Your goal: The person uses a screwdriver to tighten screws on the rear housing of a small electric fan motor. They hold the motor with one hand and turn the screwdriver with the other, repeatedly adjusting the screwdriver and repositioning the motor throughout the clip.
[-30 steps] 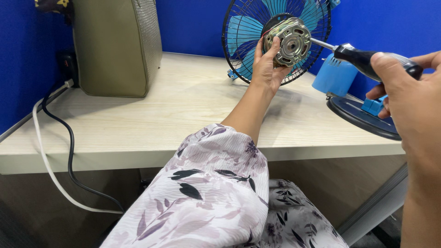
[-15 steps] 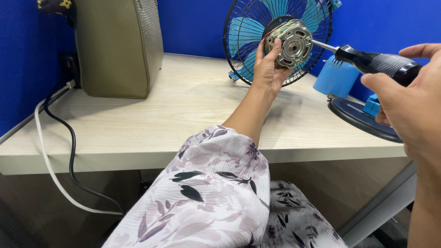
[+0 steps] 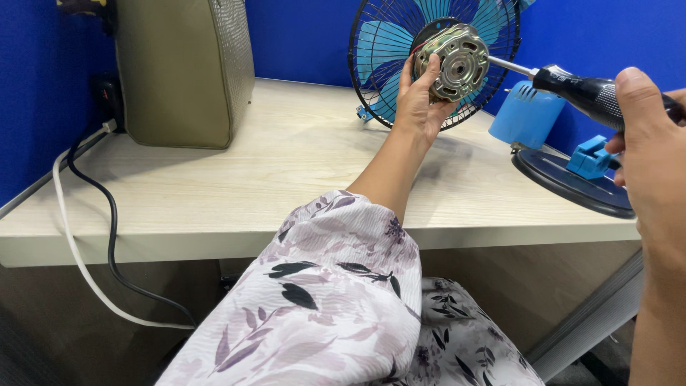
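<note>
- Silvery metal fan motor [image 3: 457,63], round and ribbed, held up above the far half of the desk, just in front of the fan cage.
- Left hand [image 3: 420,100] cupped under and behind the motor, fingers curled around its left rim, thumb pressed on the near edge.
- Right hand [image 3: 654,154] at the right border of the view, fingers wrapped tightly around the black handle of a screwdriver [image 3: 572,86], thumb laid along the top.
- Thin steel shaft of the screwdriver running leftward, tip meeting the right side of the motor.
- Black wire fan cage [image 3: 379,64] with blue blades standing behind the motor, near the blue back wall.
- Blue fan housing [image 3: 525,114] and dark round fan base [image 3: 564,182] with a small blue bracket sitting close to the desk's right front edge, directly under the screwdriver.
- Pale wooden desk [image 3: 236,186] wide and bare across the middle and left, front edge running straight across the view.
- Olive mesh-sided case [image 3: 182,71] upright at the far left corner, well apart from both hands.
- White and black cables [image 3: 86,243] hanging off the left edge, dropping below the desk.
- Floral sleeve [image 3: 329,300] filling the lower middle, below the front edge.
</note>
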